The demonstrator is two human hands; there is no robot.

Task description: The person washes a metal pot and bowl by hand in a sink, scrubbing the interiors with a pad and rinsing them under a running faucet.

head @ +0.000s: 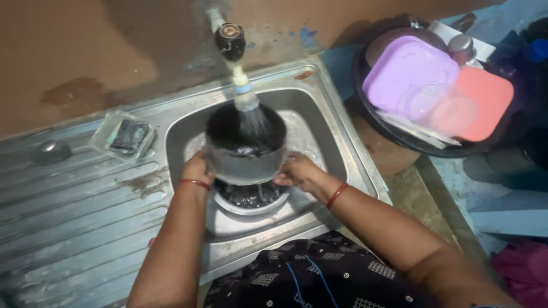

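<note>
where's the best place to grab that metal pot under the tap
By the outer wall just under the rim, one hand from each side, as the left hand and right hand do now. The metal pot shows no handle, it is wide and round, and water from the tap pours into its open mouth, so a two-sided grip looks steadiest.

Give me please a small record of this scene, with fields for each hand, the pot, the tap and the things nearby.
left hand: grips the left side of the pot
right hand: grips the right side of the pot
pot: metal, held over the sink, under the stream
tap: running, water falls into the pot
below the pot: round dish in the sink
drainboard: small clear box
right of the sink: dark basin with purple lid and pink lid
</note>
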